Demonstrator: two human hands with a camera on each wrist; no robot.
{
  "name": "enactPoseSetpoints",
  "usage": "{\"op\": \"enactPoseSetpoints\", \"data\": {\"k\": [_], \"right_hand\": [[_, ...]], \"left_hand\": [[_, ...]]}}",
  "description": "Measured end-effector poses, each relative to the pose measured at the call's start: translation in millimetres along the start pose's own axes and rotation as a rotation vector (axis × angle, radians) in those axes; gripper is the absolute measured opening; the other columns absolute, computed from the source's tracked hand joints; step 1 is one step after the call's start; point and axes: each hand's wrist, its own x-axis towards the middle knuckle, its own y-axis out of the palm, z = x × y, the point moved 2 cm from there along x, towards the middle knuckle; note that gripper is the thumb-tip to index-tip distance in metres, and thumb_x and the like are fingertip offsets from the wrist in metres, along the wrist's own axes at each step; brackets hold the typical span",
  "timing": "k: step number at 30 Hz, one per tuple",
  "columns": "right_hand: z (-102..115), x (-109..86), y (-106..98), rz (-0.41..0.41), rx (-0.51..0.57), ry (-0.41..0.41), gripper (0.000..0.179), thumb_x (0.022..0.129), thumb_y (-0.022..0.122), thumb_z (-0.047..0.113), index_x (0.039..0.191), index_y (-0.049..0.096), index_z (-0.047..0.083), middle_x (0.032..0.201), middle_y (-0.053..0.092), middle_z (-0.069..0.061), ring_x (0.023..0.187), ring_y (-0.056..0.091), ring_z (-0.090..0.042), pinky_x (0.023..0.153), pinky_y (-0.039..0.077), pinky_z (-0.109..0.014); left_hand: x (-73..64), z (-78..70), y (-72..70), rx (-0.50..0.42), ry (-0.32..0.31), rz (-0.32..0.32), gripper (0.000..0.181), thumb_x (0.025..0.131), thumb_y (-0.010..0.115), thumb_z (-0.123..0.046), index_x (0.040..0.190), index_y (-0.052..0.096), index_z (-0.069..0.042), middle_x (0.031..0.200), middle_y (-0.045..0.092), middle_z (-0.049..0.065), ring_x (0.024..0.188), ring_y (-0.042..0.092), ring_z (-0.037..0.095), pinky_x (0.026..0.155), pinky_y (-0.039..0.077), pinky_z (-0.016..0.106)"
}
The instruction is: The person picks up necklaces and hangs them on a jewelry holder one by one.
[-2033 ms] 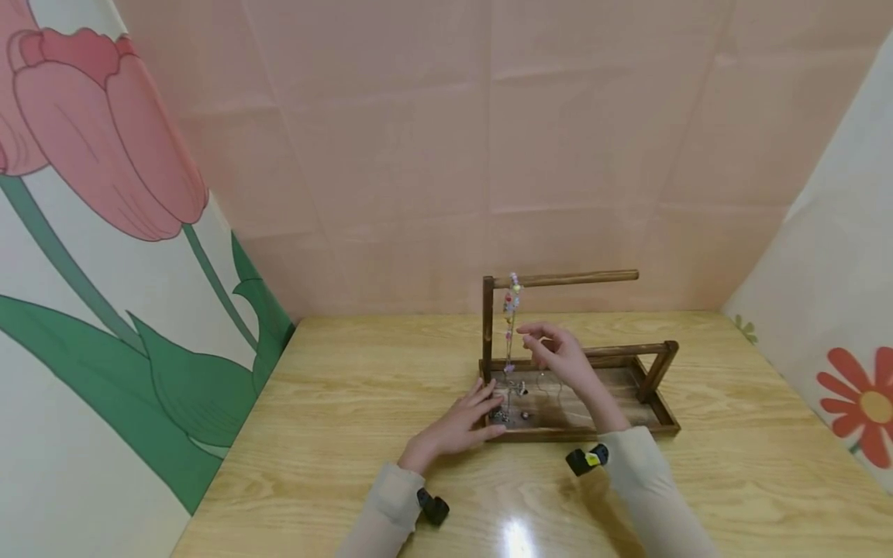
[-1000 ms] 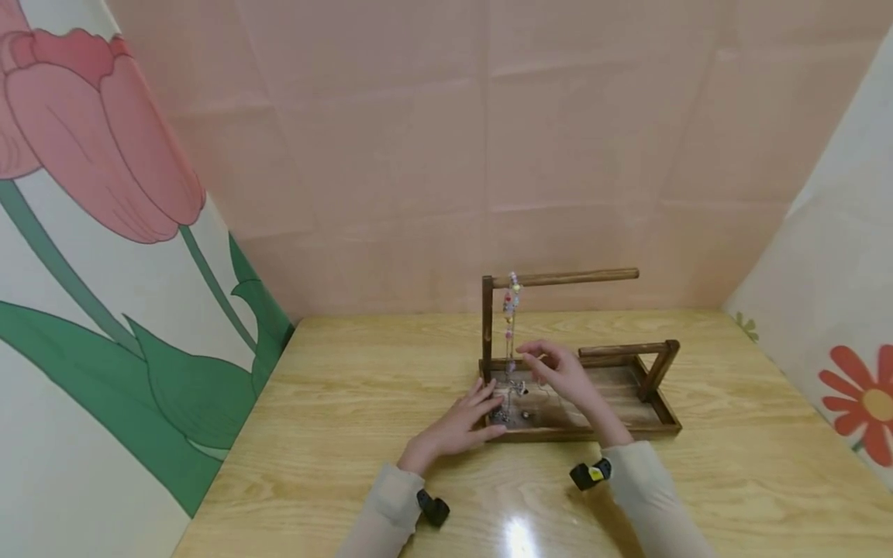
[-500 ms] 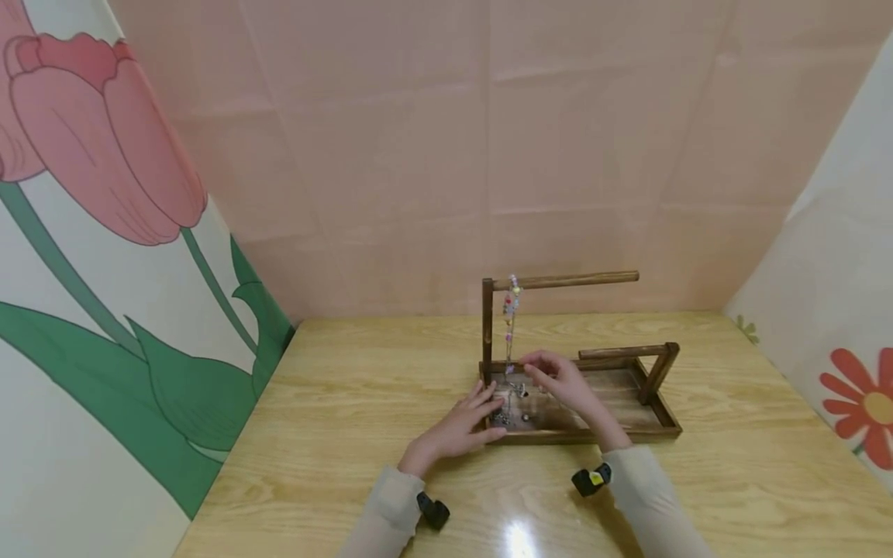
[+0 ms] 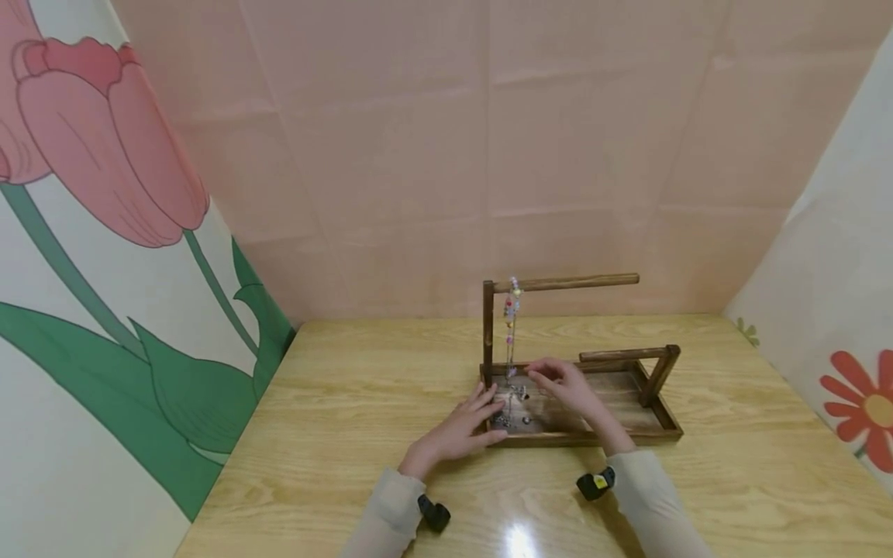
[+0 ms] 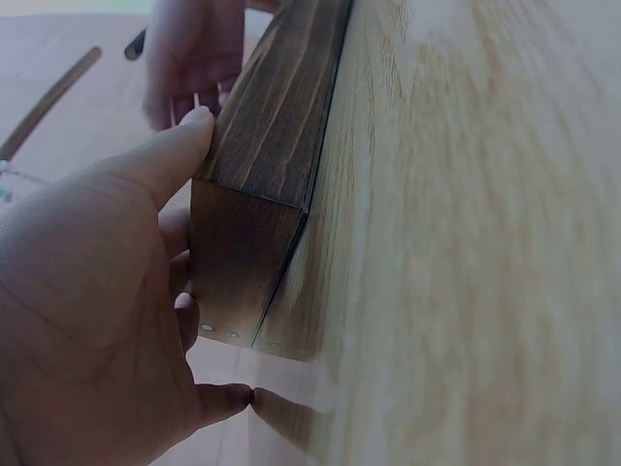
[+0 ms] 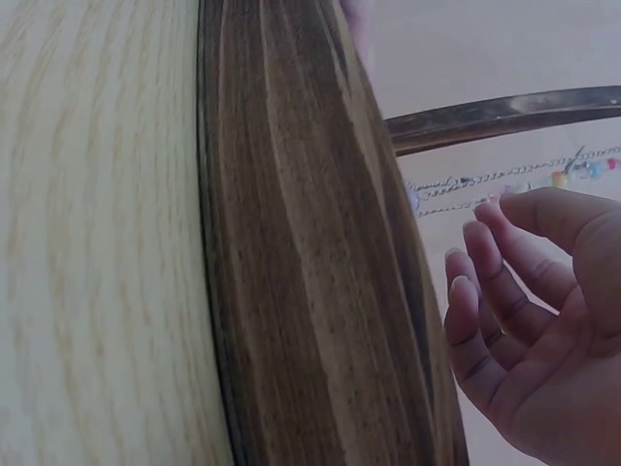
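In the head view a dark wooden jewelry stand has a shallow tray base, a tall arm and a short arm. A chain of colorful beads hangs from the tall arm near its post, down into the tray. My left hand rests with spread fingers on the tray's left end, thumb at the front rim. My right hand hovers over the tray, right of the beaded chain, thumb and index finger pinched together on a fine strand. In the right wrist view its fingertips overlap the chain; the strand is mostly hidden.
Small silvery pieces lie in the tray's left part. The short arm rises at the tray's right end. A light wood table carries the stand, with a pink backdrop behind.
My right hand has come down from beside the beaded chain's middle to near its lower end, the thin strand lowering with it. The left hand stays on the tray's end.
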Motion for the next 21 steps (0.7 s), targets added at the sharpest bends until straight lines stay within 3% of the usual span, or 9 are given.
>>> {"op": "enactPoseSetpoints", "data": {"k": [7, 12, 21], "right_hand": [[-4.1, -0.2, 0.6, 0.006, -0.028, -0.008, 0.022, 0.092, 0.056, 0.007, 0.105, 0.062, -0.010, 0.092, 0.065, -0.022, 0.080, 0.058, -0.040, 0.060, 0.051, -0.033], [-31.9, 4.2, 2.1, -0.008, -0.059, 0.003, 0.024, 0.093, 0.057, 0.013, 0.105, 0.064, -0.005, 0.093, 0.066, -0.017, 0.080, 0.060, -0.030, 0.062, 0.047, -0.024], [-52.9, 6.9, 2.0, -0.013, -0.102, 0.038, 0.022, 0.091, 0.061, 0.024, 0.101, 0.068, 0.006, 0.095, 0.067, -0.008, 0.080, 0.060, -0.018, 0.068, 0.049, -0.028]], "left_hand": [[1.0, 0.4, 1.9, -0.003, -0.008, -0.004, 0.064, 0.095, 0.038, -0.054, 0.147, 0.026, -0.019, 0.157, 0.005, 0.001, 0.143, -0.003, 0.028, 0.109, 0.013, 0.061], [1.6, 1.0, 2.4, 0.000, -0.011, -0.007, 0.064, 0.095, 0.039, -0.053, 0.147, 0.026, -0.019, 0.157, 0.005, 0.001, 0.143, -0.003, 0.028, 0.109, 0.014, 0.061], [0.7, -1.3, -0.1, -0.013, -0.009, 0.005, 0.063, 0.095, 0.038, -0.051, 0.148, 0.026, -0.018, 0.157, 0.005, 0.002, 0.143, -0.004, 0.029, 0.110, 0.013, 0.061]]}}
